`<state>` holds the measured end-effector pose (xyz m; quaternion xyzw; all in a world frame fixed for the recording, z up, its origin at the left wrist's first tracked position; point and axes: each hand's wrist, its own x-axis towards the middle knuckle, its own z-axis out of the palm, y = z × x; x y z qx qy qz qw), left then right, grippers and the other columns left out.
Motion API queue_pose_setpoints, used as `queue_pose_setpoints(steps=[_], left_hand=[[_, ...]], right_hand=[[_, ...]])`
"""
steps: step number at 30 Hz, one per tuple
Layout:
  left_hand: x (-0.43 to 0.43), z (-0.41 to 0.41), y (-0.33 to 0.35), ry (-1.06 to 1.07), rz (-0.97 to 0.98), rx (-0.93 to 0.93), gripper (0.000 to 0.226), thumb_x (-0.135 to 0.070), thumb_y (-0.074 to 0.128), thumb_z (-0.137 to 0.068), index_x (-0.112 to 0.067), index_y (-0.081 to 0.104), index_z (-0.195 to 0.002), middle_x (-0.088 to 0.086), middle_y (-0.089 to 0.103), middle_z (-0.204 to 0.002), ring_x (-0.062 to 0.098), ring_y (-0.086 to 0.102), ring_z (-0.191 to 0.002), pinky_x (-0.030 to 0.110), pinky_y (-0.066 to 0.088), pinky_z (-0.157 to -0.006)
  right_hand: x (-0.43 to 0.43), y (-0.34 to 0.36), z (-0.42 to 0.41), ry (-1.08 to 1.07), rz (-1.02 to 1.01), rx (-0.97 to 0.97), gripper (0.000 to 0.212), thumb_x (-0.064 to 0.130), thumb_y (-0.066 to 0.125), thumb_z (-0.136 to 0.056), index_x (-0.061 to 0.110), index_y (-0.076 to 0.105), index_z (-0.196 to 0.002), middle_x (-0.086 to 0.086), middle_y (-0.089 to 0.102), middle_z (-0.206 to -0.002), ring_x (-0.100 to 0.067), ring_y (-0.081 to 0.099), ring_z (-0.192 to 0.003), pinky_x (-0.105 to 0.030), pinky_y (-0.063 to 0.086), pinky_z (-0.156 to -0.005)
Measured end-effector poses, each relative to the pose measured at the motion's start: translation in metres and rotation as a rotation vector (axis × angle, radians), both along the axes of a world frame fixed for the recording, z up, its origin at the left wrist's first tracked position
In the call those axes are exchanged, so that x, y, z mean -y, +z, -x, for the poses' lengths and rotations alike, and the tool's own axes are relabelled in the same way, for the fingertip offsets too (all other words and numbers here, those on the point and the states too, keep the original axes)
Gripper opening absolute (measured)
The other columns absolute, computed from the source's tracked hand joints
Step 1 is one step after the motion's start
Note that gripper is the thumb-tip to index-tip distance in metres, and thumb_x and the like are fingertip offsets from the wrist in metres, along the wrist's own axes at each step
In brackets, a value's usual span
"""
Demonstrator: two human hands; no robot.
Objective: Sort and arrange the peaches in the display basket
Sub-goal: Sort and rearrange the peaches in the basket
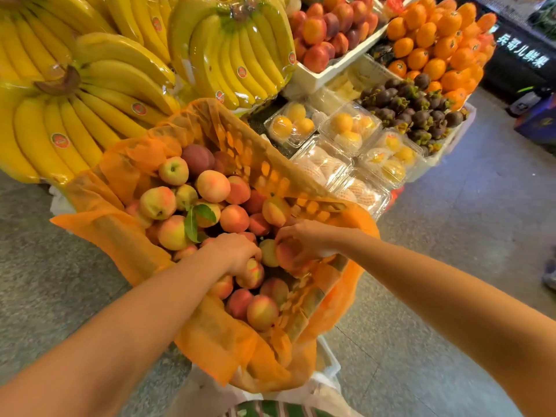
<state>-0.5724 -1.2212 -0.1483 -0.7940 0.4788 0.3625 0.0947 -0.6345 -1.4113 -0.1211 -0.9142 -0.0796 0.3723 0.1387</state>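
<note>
We look down into an orange display basket point(272, 176) heaped with peaches point(212, 186), both bare hands sunk into the near right of the pile. The left hand point(233, 251) curls its fingers down over a yellow-red peach point(252, 272), apparently gripping it. The right hand point(302, 238) wraps round a redder peach point(285, 254) close to the basket's right wall, and a greenish peach point(267, 252) sits between the two hands, touching both. We judge the main danger to be the heap itself: pulling fruit from low in the pile could let its neighbours roll, and those near the front rim point(296, 326) could tip out towards the floor point(451, 266). A hard squeeze would bruise the soft skins, and the loose orange liner point(99, 233) draped over the rim could snag on a wrist and drag fruit with it. The liner covers the basket's lattice walls, and among the peaches lies a green leaf sprig point(192, 224). Behind and to the left are wrapped banana bunches point(228, 49). To the right, clear clamshell boxes point(350, 127) hold yellow fruit, and beyond them a white crate point(319, 76) holds red fruit, beside heaps of dark mangosteens point(418, 115) and oranges point(436, 40)
</note>
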Motion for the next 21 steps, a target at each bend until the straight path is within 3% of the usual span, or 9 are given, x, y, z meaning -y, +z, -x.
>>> queue_pose_setpoints(steps=[3, 6, 10, 13, 16, 18, 21], left_hand=[[0.004, 0.005, -0.005, 0.043, -0.053, -0.024, 0.066, -0.053, 0.066, -0.081, -0.025, 0.041, -0.135, 0.005, 0.052, -0.13, 0.03, 0.052, -0.117, 0.036, 0.045, -0.075], [0.001, 0.003, -0.016, 0.143, -0.035, -0.106, 0.079, -0.05, 0.067, -0.081, -0.026, 0.028, -0.147, 0.004, 0.049, -0.14, 0.03, 0.05, -0.122, 0.039, 0.048, -0.085], [-0.002, 0.005, -0.026, 0.223, 0.004, -0.112, 0.075, -0.038, 0.068, -0.083, -0.024, 0.029, -0.146, 0.005, 0.053, -0.134, 0.03, 0.053, -0.118, 0.043, 0.051, -0.087], [-0.004, 0.0, -0.028, 0.265, 0.009, -0.193, 0.084, -0.04, 0.073, -0.079, -0.025, 0.028, -0.148, 0.002, 0.053, -0.133, 0.026, 0.057, -0.113, 0.039, 0.054, -0.083], [-0.005, -0.004, -0.02, 0.25, 0.046, -0.254, 0.067, -0.039, 0.074, -0.079, -0.025, 0.042, -0.136, 0.0, 0.056, -0.115, 0.022, 0.057, -0.103, 0.03, 0.046, -0.071], [-0.009, -0.008, -0.015, 0.364, 0.119, -0.448, 0.049, -0.032, 0.075, -0.082, -0.024, 0.05, -0.123, -0.006, 0.049, -0.099, 0.014, 0.054, -0.089, 0.025, 0.042, -0.066], [-0.02, -0.019, 0.0, 0.62, 0.25, -0.728, 0.04, -0.026, 0.074, -0.084, -0.027, 0.053, -0.118, -0.006, 0.048, -0.104, 0.008, 0.051, -0.09, 0.024, 0.044, -0.074]], right_hand=[[0.002, -0.001, 0.005, -0.048, -0.067, -0.014, 0.067, 0.038, 0.08, -0.073, 0.03, 0.049, -0.131, -0.005, 0.055, -0.126, -0.027, 0.053, -0.109, -0.046, 0.049, -0.089], [0.005, 0.0, 0.007, -0.082, -0.106, 0.004, 0.066, 0.036, 0.081, -0.073, 0.029, 0.05, -0.131, -0.005, 0.054, -0.125, -0.025, 0.052, -0.108, -0.044, 0.048, -0.089], [0.007, 0.004, 0.007, -0.135, -0.144, 0.023, 0.065, 0.034, 0.081, -0.074, 0.028, 0.051, -0.131, -0.005, 0.056, -0.123, -0.024, 0.053, -0.107, -0.041, 0.048, -0.088], [0.01, 0.005, 0.007, -0.157, -0.172, 0.022, 0.062, 0.034, 0.08, -0.076, 0.028, 0.051, -0.131, -0.003, 0.055, -0.122, -0.022, 0.052, -0.106, -0.035, 0.046, -0.083], [0.01, 0.006, 0.008, -0.164, -0.2, 0.035, 0.06, 0.033, 0.079, -0.077, 0.028, 0.052, -0.131, -0.001, 0.054, -0.122, -0.02, 0.051, -0.107, -0.032, 0.042, -0.081], [0.011, 0.008, 0.009, -0.184, -0.236, 0.035, 0.058, 0.032, 0.079, -0.078, 0.027, 0.054, -0.13, -0.002, 0.054, -0.125, -0.019, 0.05, -0.11, -0.032, 0.042, -0.084], [0.011, 0.014, 0.008, -0.216, -0.319, 0.048, 0.054, 0.03, 0.079, -0.079, 0.026, 0.056, -0.128, -0.001, 0.053, -0.127, -0.019, 0.049, -0.114, -0.035, 0.044, -0.093]])
